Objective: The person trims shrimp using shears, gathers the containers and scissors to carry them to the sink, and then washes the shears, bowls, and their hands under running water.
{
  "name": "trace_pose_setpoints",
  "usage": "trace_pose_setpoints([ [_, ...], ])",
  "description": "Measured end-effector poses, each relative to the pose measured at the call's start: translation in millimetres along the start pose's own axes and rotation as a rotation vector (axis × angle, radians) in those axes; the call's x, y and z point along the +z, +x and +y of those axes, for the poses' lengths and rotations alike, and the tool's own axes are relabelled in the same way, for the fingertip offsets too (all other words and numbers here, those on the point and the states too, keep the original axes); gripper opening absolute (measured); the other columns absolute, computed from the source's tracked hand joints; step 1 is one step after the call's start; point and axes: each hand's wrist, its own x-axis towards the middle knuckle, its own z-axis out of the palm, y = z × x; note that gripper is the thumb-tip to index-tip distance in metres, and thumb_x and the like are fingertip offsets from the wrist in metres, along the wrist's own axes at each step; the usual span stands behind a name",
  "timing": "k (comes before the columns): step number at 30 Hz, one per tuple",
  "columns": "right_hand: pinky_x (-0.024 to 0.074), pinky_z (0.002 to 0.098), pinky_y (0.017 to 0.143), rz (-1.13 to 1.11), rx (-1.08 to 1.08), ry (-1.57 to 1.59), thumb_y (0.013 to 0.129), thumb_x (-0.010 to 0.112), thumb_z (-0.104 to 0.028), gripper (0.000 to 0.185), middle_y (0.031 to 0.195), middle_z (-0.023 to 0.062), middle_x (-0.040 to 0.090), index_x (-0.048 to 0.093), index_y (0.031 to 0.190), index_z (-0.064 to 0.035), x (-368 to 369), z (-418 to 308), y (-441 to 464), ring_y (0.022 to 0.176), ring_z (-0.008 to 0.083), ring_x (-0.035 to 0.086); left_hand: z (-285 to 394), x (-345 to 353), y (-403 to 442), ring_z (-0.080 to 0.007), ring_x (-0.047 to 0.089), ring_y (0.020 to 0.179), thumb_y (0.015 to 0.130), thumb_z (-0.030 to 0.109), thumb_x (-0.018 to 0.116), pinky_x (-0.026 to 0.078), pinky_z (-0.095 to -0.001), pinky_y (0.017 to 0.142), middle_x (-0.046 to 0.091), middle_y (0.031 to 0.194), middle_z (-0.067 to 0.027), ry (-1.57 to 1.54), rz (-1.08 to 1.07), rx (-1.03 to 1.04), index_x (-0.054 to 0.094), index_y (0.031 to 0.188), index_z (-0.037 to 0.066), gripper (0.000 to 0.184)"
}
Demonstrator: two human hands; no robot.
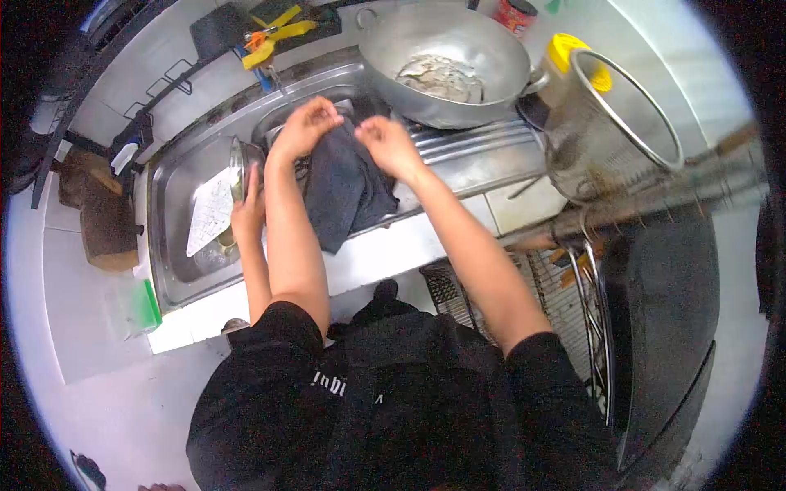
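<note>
A dark grey cloth (348, 188) drapes over the front edge of the sink, its upper end between my two hands. My left hand (304, 131) has its fingers curled at the cloth's upper left edge. Opposite it, my right hand (388, 147) is bent inward with closed fingers at the upper right edge; its fingertips are slightly blurred. To the left, another person's hand (247, 214) grips a round glass or metal dish (239, 168), seen nearly edge-on above the left basin. Under that dish a white perforated board (211, 214) leans in the basin.
A big metal pan (446, 65) occupies the drainboard (483, 155). Right of it stand a mesh strainer (585, 139) and a yellow-lidded container (569, 56). The tap (274, 78) rises behind the sink (168, 274). A brown block (110, 229) and a green-edged item (147, 307) sit left.
</note>
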Motion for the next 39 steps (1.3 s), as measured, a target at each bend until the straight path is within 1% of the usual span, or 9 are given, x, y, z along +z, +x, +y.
trace_pose_setpoints([
  [4,0.0426,0.0399,0.05,-0.067,0.436,0.372,0.084,0.059,-0.02,0.019,0.069,0.0123,0.06,0.059,0.087,-0.0016,41.1,-28.5,83.9,0.062,0.0236,0.058,-52.9,-34.2,35.2,-0.0101,0.055,0.09,0.081,0.0,0.06,0.044,-0.0235,0.075,0.06,0.096,-0.0047,0.023,0.266,-0.139,0.055,0.096,0.002,0.016],
  [11,0.0385,0.035,0.041,-0.3,0.464,0.134,0.089,0.051,-0.019,0.018,0.059,0.0072,0.048,0.054,0.088,-0.0015,109.3,-38.0,161.8,0.05,0.02,0.05,-83.4,-64.3,29.4,-0.0214,0.048,0.115,0.074,-0.007,0.051,0.047,-0.0328,0.081,0.04,0.136,-0.0147,-0.24,0.508,-0.36,0.016,0.14,0.009,0.077],
  [14,0.0482,0.0409,0.046,-0.255,0.535,0.51,0.091,0.048,-0.017,0.019,0.071,0.0141,0.056,0.052,0.094,0.0013,130.1,-1.1,203.6,0.054,0.0256,0.055,-60.1,-62.2,21.3,-0.0228,0.05,0.111,0.074,-0.005,0.052,0.049,-0.0331,0.068,0.031,0.142,-0.0139,-0.248,0.432,-0.474,0.006,0.145,0.014,0.087],
  [22,0.0522,0.0417,0.06,-0.253,0.429,1.156,0.091,0.045,-0.015,0.021,0.079,0.0136,0.052,0.046,0.097,0.0046,69.5,-13.8,225.9,0.067,0.0257,0.057,-85.9,-70.1,42.4,-0.0251,0.059,0.094,0.068,0.019,0.072,0.05,-0.0427,0.064,0.062,0.1,-0.0088,-0.195,0.338,-0.821,0.049,0.119,0.009,0.057],
  [25,0.0497,0.0453,0.07,-0.073,0.37,1.087,0.093,0.045,-0.029,0.039,0.095,0.0167,0.055,0.043,0.115,0.0036,71.9,27.0,217.6,0.075,0.0274,0.058,-85.1,-83.4,46.6,-0.0258,0.063,0.086,0.068,0.018,0.068,0.049,-0.0377,0.074,0.066,0.083,-0.0104,-0.004,0.389,-0.817,0.062,0.104,0.003,0.039],
  [27,0.0447,0.0421,0.086,-0.081,0.634,0.3,0.091,0.044,-0.042,0.052,0.107,0.0207,0.056,0.044,0.122,-0.0001,83.8,26.8,187.6,0.098,0.0304,0.056,-93.5,-86.0,49.9,-0.024,0.062,0.082,0.066,0.011,0.064,0.048,-0.0336,0.071,0.063,0.086,-0.0118,0.243,0.63,-0.531,0.057,0.107,-0.002,0.044],
  [30,0.0161,0.0509,0.106,-0.305,0.651,0.496,0.084,0.038,-0.065,0.081,0.148,0.0154,0.016,0.022,0.14,-0.0084,123.7,42.5,168.6,0.135,0.0328,0.016,-89.2,-81.8,61.0,-0.0217,0.059,0.079,0.065,0.0,0.058,0.047,-0.028,0.069,0.061,0.095,-0.0129,0.101,0.741,-0.304,0.05,0.114,-0.007,0.051],
  [36,0.0404,0.0459,0.088,-0.06,0.494,1.528,0.082,0.048,-0.061,0.06,0.107,0.0092,0.058,0.053,0.115,-0.0104,174.5,56.9,177.2,0.103,0.0248,0.052,-96.2,-45.4,62.7,-0.014,0.055,0.069,0.072,-0.01,0.051,0.046,-0.0266,0.061,0.058,0.09,-0.0077,-0.399,0.824,-0.223,0.044,0.124,0.004,0.055],
  [39,0.048,0.0429,0.075,-0.105,0.596,1.492,0.081,0.061,-0.045,0.046,0.097,0.0094,0.062,0.057,0.106,-0.0067,178.0,68.8,204.1,0.087,0.0249,0.06,-141.4,-32.0,38.8,-0.014,0.055,0.071,0.075,-0.006,0.054,0.047,-0.0279,0.062,0.058,0.091,-0.0078,-0.464,0.954,-0.123,0.042,0.127,0.005,0.054],
])
